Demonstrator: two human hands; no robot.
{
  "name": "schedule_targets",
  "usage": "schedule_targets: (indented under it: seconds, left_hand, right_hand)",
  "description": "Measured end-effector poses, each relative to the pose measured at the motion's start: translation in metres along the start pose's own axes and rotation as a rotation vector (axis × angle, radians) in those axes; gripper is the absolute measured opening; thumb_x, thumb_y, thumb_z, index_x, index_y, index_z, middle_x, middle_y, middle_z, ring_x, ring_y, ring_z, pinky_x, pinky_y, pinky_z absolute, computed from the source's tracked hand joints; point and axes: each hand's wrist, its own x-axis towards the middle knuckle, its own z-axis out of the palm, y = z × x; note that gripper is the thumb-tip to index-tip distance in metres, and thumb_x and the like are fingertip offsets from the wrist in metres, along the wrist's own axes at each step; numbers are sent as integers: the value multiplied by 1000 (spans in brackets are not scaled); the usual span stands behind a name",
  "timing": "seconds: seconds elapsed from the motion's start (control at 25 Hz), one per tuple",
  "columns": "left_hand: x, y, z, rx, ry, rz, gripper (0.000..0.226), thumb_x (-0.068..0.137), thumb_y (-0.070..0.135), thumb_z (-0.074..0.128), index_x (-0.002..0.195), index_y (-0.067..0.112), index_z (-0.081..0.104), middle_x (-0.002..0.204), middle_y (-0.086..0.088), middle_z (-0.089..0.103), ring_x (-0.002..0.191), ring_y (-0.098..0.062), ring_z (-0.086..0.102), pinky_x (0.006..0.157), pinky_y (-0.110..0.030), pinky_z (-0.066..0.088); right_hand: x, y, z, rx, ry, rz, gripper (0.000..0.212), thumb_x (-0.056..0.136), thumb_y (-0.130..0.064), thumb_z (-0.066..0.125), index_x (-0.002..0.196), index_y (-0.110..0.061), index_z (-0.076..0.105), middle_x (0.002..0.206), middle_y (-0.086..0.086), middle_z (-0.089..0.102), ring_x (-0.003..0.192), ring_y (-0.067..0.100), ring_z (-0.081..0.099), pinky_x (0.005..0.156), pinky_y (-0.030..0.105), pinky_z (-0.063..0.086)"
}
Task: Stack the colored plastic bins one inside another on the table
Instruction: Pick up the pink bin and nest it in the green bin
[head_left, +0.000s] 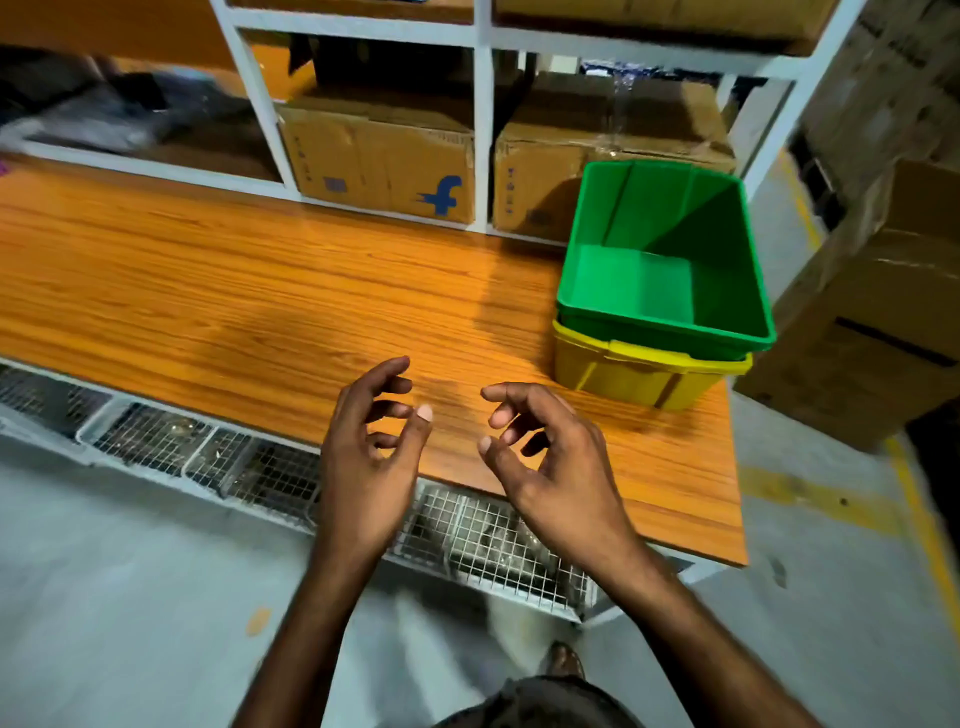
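A green bin (660, 270) sits nested inside a yellow bin (639, 376) at the right end of the wooden table (234, 291). Only the yellow bin's rim and front wall show beneath the green one. The green bin is empty. My left hand (371, 447) and my right hand (540, 457) hover over the table's front edge, left of and nearer than the bins. Both hands hold nothing, with fingers curled and apart. Neither hand touches a bin.
Two cardboard boxes (379, 156) (597, 150) stand in a white shelf frame (483, 119) behind the table. Wire mesh baskets (260, 467) hang under the table's front edge. Large cartons (872, 332) stand on the floor at the right.
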Motion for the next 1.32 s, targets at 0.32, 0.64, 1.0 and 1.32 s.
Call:
schedule_targets:
  seconds: [0.32, 0.64, 1.0, 1.32]
  left_hand:
    - [-43, -39, -183, 328, 60, 79, 55, 96, 20, 68, 144, 38, 51, 140, 10, 49, 128, -5, 53, 99, -12, 42]
    - [-23, -92, -305, -116, 332, -300, 46, 93, 13, 72, 133, 33, 59, 124, 9, 66, 104, -6, 67, 83, -11, 51]
    - [78, -155, -439, -91, 523, -346, 42, 93, 9, 72, 128, 30, 62, 118, 14, 66, 101, -8, 66, 81, -16, 52]
    - [179, -196, -569, -38, 636, -354, 42, 91, 14, 75, 124, 35, 62, 122, 13, 65, 106, -8, 65, 79, -23, 52]
  right_hand:
    - [-27, -55, 148, 200, -199, 101, 52, 87, -5, 77, 127, -34, 62, 106, -10, 66, 89, 12, 65, 73, 34, 59]
    - [5, -98, 288, 418, -401, 213, 44, 89, 1, 74, 127, -19, 63, 102, -2, 68, 88, 10, 62, 89, 41, 58]
    - [114, -122, 463, 429, -535, 188, 41, 90, -5, 74, 124, -26, 65, 108, 4, 71, 94, 16, 65, 89, 39, 57]
    - [214, -177, 623, 369, -675, 85, 43, 90, -7, 75, 122, -33, 64, 107, -5, 71, 97, 18, 67, 89, 37, 60]
